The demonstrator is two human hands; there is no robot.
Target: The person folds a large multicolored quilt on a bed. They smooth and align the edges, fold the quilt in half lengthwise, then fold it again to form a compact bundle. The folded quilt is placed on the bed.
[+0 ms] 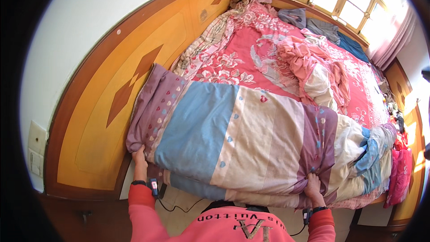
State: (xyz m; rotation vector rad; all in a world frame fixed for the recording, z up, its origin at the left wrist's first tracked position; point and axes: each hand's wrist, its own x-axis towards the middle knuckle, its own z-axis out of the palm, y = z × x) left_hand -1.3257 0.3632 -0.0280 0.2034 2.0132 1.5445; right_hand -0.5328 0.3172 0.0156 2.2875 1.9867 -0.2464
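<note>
A folded quilt lies across the near side of the bed. It has blue, beige and purple bands with small hearts. My left hand grips its purple near-left corner, close to the headboard. Farther right along the same near edge, my right hand is closed on a purple band, and the cloth gathers in creases around it. The fingers of both hands are partly hidden by the fabric. The quilt's right end is bunched and rumpled. One layer hangs below the near edge between my hands.
A red floral sheet covers the bed, with a crumpled pink and white cloth on it. The wooden headboard stands at left. Folded fabrics lie by the window. A bright pink cushion sits at right.
</note>
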